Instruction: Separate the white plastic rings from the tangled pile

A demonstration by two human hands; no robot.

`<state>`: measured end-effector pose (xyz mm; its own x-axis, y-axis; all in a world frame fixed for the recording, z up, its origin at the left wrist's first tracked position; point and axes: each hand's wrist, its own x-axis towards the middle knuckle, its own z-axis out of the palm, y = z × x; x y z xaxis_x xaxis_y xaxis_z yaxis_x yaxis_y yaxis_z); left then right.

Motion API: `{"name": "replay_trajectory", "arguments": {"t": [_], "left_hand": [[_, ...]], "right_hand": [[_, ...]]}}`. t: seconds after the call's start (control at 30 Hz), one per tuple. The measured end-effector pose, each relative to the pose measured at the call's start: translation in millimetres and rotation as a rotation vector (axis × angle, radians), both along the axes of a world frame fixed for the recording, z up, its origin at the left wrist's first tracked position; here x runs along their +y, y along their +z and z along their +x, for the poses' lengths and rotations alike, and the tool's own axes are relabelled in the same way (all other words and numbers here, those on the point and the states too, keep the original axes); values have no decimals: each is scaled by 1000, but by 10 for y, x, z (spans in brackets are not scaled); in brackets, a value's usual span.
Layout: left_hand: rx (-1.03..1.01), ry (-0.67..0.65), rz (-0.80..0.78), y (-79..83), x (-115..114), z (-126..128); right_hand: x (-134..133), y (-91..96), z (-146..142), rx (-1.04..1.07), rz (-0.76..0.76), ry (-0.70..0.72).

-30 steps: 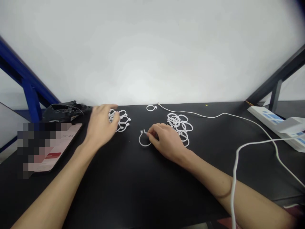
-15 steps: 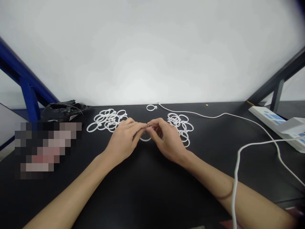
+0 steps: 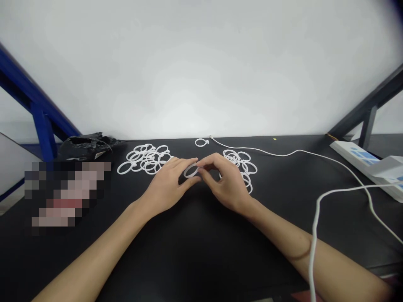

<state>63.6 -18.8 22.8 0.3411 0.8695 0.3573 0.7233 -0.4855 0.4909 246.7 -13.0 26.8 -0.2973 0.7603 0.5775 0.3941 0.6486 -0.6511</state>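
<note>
A white plastic ring [image 3: 191, 171] is held between both hands just above the black table [image 3: 189, 243]. My left hand [image 3: 170, 184] pinches its left side, and my right hand [image 3: 225, 180] pinches its right side. A pile of several white rings [image 3: 145, 158] lies behind my left hand. Another pile of white rings [image 3: 242, 164] lies behind my right hand, partly hidden by it. A single white ring [image 3: 201, 142] sits alone near the back edge.
A white cable [image 3: 315, 235] runs across the table's right side and over my right forearm. A white power strip [image 3: 368, 163] lies at the far right. A black bag [image 3: 85, 147] and a blurred flat object [image 3: 66, 197] sit at the left. Blue frame bars rise at left.
My left hand left the left ring pile and came to the centre. Both hands now hold the ring, which was lying open on the table and has been lifted slightly.
</note>
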Motion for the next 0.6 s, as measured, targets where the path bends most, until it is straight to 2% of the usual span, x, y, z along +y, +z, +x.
{"name": "replay_trajectory", "arguments": {"t": [0.13,0.27,0.43,0.6], "left_hand": [[-9,-15,-38,14,-5,-9],[18,-20,37,-18,7,-18],[66,-45,140,-40,13,-11],[70,-55,132,-17,-10,5]], "right_hand": [[4,1,2,-17,39,21],[21,-24,-2,-40,52,28],[12,-31,5,-60,-36,-20],[-2,-7,20,-56,-72,0]]}}
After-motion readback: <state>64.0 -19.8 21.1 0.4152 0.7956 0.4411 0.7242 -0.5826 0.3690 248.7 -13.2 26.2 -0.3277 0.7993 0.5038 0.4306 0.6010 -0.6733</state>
